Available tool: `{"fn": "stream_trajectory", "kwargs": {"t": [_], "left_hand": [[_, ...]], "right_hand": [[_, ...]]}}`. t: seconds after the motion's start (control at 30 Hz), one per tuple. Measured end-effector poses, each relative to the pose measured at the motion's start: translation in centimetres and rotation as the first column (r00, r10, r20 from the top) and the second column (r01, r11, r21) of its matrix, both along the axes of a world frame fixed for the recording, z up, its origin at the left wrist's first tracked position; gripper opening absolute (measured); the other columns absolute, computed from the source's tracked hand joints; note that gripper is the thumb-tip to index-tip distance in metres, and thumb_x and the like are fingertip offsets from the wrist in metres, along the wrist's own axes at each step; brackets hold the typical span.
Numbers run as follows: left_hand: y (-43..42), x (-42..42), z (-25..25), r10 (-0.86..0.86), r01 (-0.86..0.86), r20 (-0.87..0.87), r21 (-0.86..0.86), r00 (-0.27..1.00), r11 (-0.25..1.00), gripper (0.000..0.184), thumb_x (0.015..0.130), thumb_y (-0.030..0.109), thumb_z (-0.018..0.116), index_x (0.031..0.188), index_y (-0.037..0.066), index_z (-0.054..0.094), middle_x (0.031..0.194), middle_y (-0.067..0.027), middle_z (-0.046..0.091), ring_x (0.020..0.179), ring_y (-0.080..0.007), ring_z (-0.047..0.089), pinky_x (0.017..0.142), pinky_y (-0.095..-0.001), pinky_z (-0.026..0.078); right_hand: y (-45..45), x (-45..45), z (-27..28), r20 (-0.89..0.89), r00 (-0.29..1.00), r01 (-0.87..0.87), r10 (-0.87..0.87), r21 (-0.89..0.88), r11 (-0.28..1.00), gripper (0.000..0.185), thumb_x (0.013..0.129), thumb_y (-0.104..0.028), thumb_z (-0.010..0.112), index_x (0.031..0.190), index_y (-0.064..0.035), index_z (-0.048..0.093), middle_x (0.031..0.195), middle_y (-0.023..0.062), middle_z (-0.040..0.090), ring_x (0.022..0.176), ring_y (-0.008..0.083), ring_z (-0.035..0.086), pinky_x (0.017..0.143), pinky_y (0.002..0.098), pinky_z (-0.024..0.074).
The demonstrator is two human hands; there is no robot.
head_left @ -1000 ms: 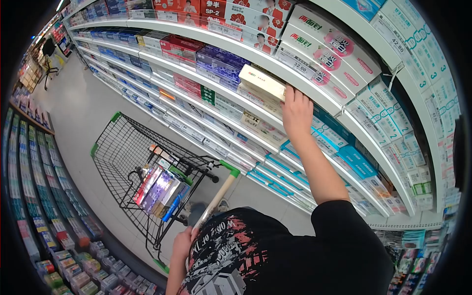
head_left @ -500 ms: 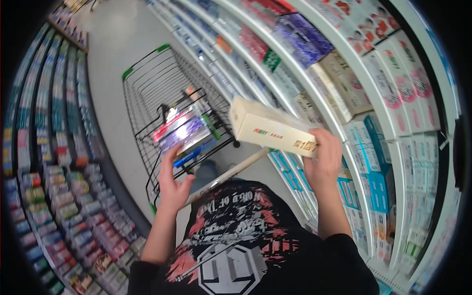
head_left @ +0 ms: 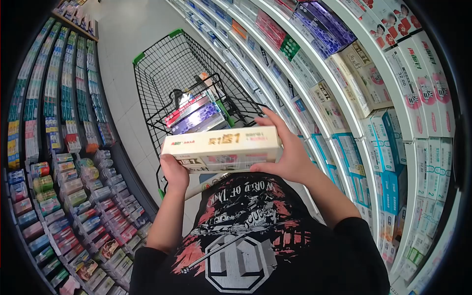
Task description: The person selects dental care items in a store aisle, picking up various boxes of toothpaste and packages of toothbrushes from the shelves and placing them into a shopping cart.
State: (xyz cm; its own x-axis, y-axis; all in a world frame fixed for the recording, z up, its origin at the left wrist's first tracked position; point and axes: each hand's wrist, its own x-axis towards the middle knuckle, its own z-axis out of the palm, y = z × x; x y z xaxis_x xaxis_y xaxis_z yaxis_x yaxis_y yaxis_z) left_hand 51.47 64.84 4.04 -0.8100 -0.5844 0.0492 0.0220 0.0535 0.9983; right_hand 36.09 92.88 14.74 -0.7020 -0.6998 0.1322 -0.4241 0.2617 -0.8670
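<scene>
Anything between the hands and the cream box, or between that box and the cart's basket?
Nothing visible: left hand and right hand both touch the cream box, and nothing shows between it and the cart, though the box hides the cart's near end.

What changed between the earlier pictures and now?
The cream box came off the shelf and across to the front of the chest. The left hand let go of the cart handle and grips the box too. The right hand kept hold; the purple box stayed in the cart.
</scene>
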Motion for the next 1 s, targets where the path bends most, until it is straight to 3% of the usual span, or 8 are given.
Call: {"fn": "stream_trajectory", "kwargs": {"t": [0.03,0.1,0.23,0.33,0.4,0.47,0.67,1.0], "left_hand": [[0.2,-0.3,0.1,0.0,0.0,0.002,0.001,1.0,1.0,0.08,0.105,0.068,0.028,0.136,-0.003,0.049,0.126,-0.016,0.064,0.116,-0.0242,0.065,0.101,-0.0398,0.05],[0.8,-1.4,0.4,0.263,-0.319,0.199,0.348,0.944,0.882,0.079,0.107,0.065,0.026,0.134,-0.004,0.052,0.121,-0.0138,0.065,0.109,-0.0216,0.065,0.098,-0.0345,0.049],[-2.6,-1.8,-1.0,-0.033,-0.069,0.191,0.503,0.981,0.861,0.066,0.112,0.055,0.027,0.143,0.0,0.047,0.135,-0.0156,0.06,0.122,-0.0207,0.06,0.103,-0.0358,0.048],[-6.4,0.1,-2.4,0.084,-0.084,0.434,-0.019,0.897,0.996,0.063,0.111,0.051,0.036,0.144,-0.001,0.049,0.139,-0.0207,0.058,0.129,-0.0254,0.056,0.108,-0.0374,0.044],[-8.6,2.1,-4.2,0.249,-0.113,0.511,-0.282,0.823,0.953,0.065,0.109,0.052,0.04,0.144,-0.002,0.049,0.14,-0.0234,0.057,0.13,-0.0288,0.056,0.109,-0.0389,0.044],[-9.9,5.2,-6.1,0.456,0.15,0.713,-0.61,0.533,0.778,0.071,0.104,0.056,0.05,0.141,-0.005,0.051,0.137,-0.0297,0.058,0.131,-0.0364,0.057,0.11,-0.0429,0.044],[-6.9,6.7,-4.6,0.305,0.21,0.917,-0.361,0.257,0.909,0.071,0.101,0.058,0.052,0.131,-0.006,0.057,0.127,-0.0302,0.065,0.12,-0.0435,0.062,0.101,-0.0488,0.05],[-6.9,7.0,-6.6,0.439,0.332,0.861,-0.506,0.259,0.796,0.072,0.102,0.059,0.048,0.132,-0.006,0.057,0.128,-0.0303,0.064,0.12,-0.0435,0.063,0.1,-0.0496,0.051]], "right_hand": [[0.0,0.1,-1.4,0.333,0.942,0.007,0.038,-0.133,0.991,0.104,0.076,-0.028,0.092,0.156,-0.0014,0.031,0.142,0.0182,0.057,0.121,0.0297,0.064,0.106,0.0434,0.0486],[-1.0,0.5,-3.2,0.457,0.886,0.003,0.081,-0.181,0.983,0.094,0.083,-0.022,0.088,0.155,-0.0017,0.031,0.14,0.0168,0.058,0.122,0.0234,0.062,0.104,0.0403,0.051],[-2.9,-2.3,-5.1,0.626,0.78,0.121,0.012,-0.17,0.978,0.068,0.085,-0.01,0.084,0.141,-0.0018,0.045,0.127,0.0111,0.064,0.114,0.0182,0.066,0.099,0.0339,0.0537],[-3.6,-7.5,-7.3,0.68,0.729,0.226,-0.072,-0.14,0.964,0.067,0.084,-0.02,0.086,0.135,0.0027,0.05,0.118,0.015,0.069,0.105,0.0216,0.069,0.091,0.0366,0.0561],[-3.8,-10.4,-8.1,0.261,0.932,0.228,-0.252,0.119,0.966,0.067,0.079,-0.031,0.088,0.127,0.0017,0.056,0.115,0.0174,0.071,0.103,0.0267,0.071,0.089,0.0382,0.0556],[-4.6,-12.5,-8.7,0.183,0.932,0.268,-0.312,0.227,0.936,0.064,0.078,-0.032,0.088,0.124,0.0002,0.058,0.112,0.0169,0.072,0.102,0.0264,0.072,0.088,0.038,0.0548],[-7.2,-16.7,-13.7,0.016,0.93,0.326,-0.368,0.426,0.844,0.066,0.071,-0.043,0.088,0.118,-0.0058,0.061,0.11,0.0177,0.074,0.103,0.0358,0.071,0.089,0.0441,0.055],[-10.3,-20.0,-19.4,0.151,0.933,0.193,-0.326,0.556,0.808,0.072,0.067,-0.044,0.088,0.122,-0.0064,0.063,0.115,0.0167,0.073,0.107,0.0314,0.071,0.093,0.0407,0.0553]]}}
